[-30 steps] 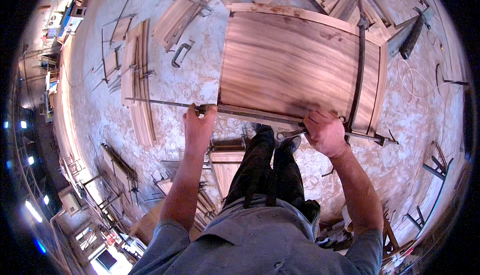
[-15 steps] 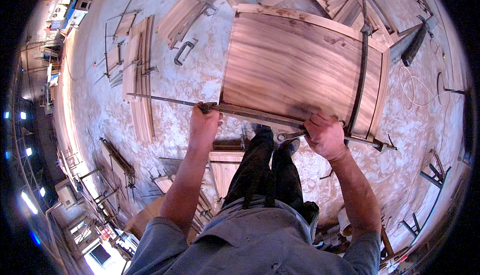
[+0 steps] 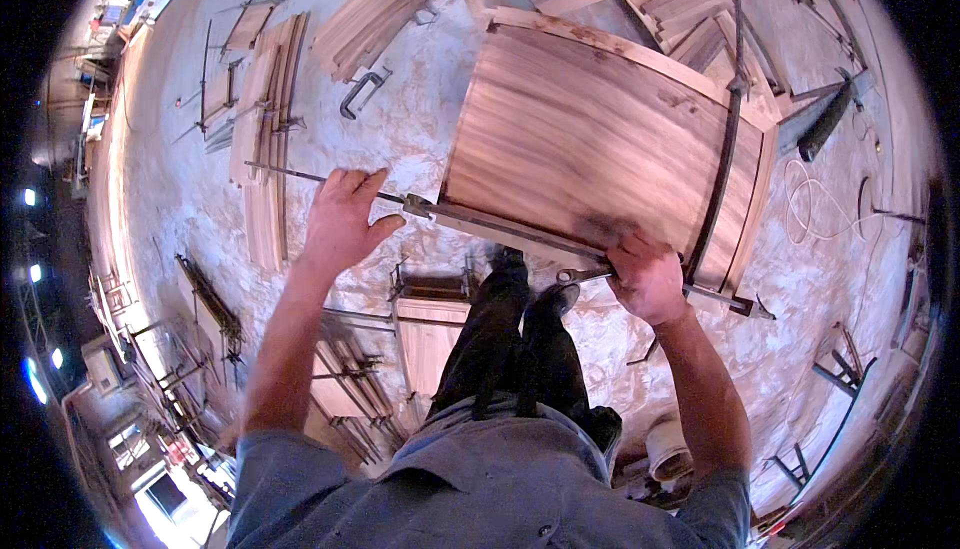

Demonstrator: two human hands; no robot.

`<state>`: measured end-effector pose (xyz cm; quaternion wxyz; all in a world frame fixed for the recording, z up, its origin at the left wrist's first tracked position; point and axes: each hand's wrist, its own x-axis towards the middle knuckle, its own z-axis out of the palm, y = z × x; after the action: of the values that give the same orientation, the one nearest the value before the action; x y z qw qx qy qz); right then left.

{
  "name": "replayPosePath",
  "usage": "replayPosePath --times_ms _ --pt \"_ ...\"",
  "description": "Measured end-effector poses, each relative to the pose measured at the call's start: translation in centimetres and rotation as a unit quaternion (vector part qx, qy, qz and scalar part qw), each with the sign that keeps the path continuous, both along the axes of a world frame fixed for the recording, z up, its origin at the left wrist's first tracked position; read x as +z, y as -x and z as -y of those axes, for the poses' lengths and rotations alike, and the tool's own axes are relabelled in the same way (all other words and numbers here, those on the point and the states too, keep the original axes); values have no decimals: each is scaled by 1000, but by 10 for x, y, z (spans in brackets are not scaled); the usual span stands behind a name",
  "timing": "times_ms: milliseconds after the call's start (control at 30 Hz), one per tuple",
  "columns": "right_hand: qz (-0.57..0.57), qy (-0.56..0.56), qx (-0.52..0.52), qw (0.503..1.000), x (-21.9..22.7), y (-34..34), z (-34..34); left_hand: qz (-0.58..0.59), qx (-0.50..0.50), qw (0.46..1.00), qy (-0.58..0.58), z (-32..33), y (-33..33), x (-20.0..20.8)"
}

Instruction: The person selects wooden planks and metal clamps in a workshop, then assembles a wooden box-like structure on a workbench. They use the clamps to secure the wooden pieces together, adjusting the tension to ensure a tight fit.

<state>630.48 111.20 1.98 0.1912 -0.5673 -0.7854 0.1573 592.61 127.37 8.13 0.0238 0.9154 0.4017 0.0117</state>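
Left hand [image 3: 340,221] lies half-open on the clamp bar [image 3: 330,180]; right hand [image 3: 650,279] grips it tight at the panel's [image 3: 590,139] near edge.

My left hand [image 3: 343,221] rests open on the long metal clamp bar [image 3: 330,180]; my right hand [image 3: 648,277] grips the wooden panel's [image 3: 590,139] near edge (slightly blurred).
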Motion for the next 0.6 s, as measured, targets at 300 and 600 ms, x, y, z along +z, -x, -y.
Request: replayPosePath --times_ms 300,600 --pt "15 95 26 995 13 5 -9 -42 -63 979 189 -16 17 -61" --pt "14 240 181 954 81 56 -86 -4 -81 983 162 -13 25 -70"
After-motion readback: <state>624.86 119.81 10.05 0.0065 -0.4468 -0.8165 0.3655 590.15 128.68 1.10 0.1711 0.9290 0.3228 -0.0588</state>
